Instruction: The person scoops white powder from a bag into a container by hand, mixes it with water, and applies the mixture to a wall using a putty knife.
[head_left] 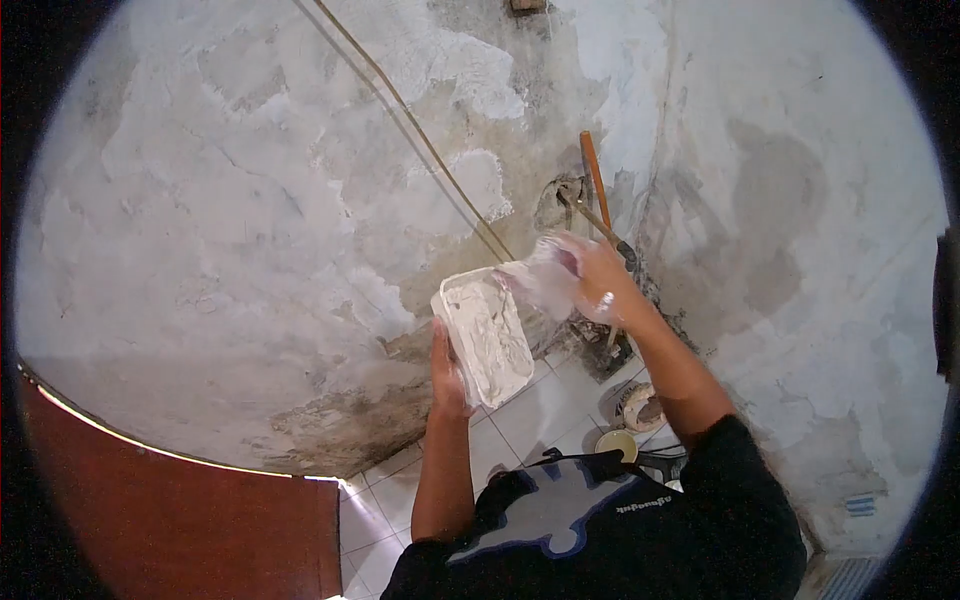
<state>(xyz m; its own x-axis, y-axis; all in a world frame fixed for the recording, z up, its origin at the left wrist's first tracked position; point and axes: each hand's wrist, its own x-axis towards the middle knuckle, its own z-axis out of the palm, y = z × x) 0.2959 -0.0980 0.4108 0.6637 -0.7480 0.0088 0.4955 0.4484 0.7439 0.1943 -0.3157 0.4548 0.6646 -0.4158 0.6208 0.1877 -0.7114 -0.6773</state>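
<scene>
My left hand [447, 375] grips the lower left side of a white rectangular tub [437, 303], with the thumb along its side. White paste [487, 335] with an uneven, ridged surface fills the tub, which is held up in front of the wall. My right hand [575, 275] has a thin clear plastic covering smeared with white. It is at the tub's upper right corner, close to the rim. Motion blurs its fingers, so whether they hold anything cannot be made out.
A patchy plastered wall [250, 200] meets another wall [780, 230] at a corner. An orange strip [594, 175] and a pipe lie by a hole there. A thin cable [400, 100] runs down the wall. Containers [640, 408] stand on the tiled floor [540, 410]. A brown door [180, 500] is at lower left.
</scene>
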